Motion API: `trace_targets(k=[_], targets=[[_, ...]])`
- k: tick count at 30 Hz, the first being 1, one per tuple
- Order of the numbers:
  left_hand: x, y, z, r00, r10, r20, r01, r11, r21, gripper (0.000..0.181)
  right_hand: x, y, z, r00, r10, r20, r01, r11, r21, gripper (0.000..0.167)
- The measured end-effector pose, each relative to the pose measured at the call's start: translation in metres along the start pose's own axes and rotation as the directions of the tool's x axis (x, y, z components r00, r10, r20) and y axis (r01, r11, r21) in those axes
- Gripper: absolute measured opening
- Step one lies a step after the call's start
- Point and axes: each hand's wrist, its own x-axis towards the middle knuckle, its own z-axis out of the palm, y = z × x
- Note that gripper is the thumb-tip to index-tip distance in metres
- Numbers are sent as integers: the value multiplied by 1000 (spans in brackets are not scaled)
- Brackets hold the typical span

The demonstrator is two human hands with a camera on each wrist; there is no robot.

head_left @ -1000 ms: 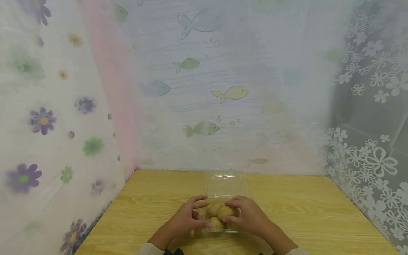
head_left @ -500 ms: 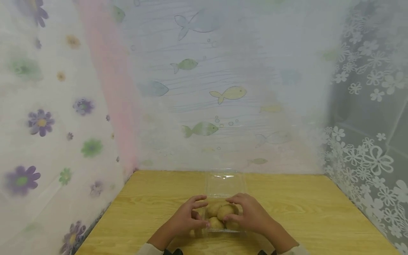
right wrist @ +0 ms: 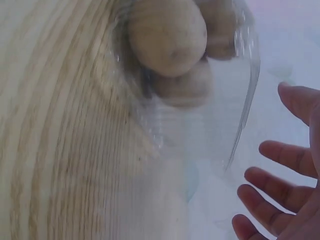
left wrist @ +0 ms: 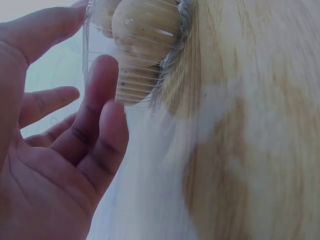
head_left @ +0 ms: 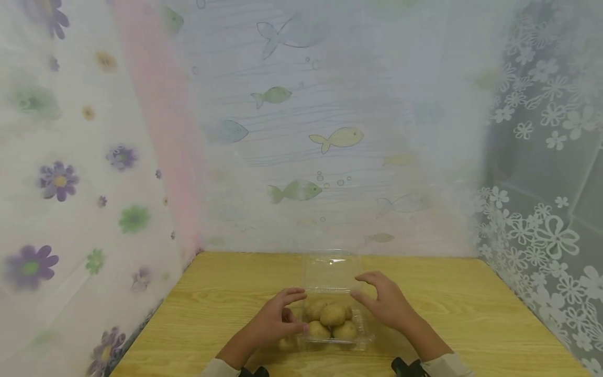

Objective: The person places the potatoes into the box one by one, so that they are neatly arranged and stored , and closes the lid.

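A clear plastic clamshell box [head_left: 361, 325] holds several tan potatoes [head_left: 332, 314], one of them lying on top of the others. Its transparent lid [head_left: 330, 273] is raised at the far side. My left hand [head_left: 272, 320] is at the box's left side. In the left wrist view its thumb [left wrist: 52, 25] touches the rim, while the other fingers bend loosely beside the ribbed wall. To the right of the box my right hand [head_left: 388, 302] hovers with fingers spread and nothing in them. The right wrist view shows it apart from the box wall.
The box stands on a wood-grain table [head_left: 226, 277]. A sheet printed with fish [head_left: 301, 189] hangs behind it. Flowered sheets close off the left [head_left: 94, 209] and the right [head_left: 556, 235]. Dark wrist straps [head_left: 406, 367] show at the bottom edge.
My right hand has let go of the top potato and moved right and slightly up, out of the box. The left hand stays nearly where it was.
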Motion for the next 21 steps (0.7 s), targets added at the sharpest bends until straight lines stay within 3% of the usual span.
trace_targets(k=[4,11,18,21], targets=[[3,-1,-4,999,-4,-45,7,997,73,69,3,5,-3,1000,26,1,-26,1000,9,54],[12,-7,-12,987,-10,-159,45,974,224,61,6,11,-6,995,92,33,-93,995,26,62],[25,-9,-15,977,-58,-207,102,973,208,64,9,12,-8,991,128,38,-130,990,47,69],[29,-10,-14,968,-109,-228,148,975,165,69,11,12,-7,987,153,51,-156,986,61,71]])
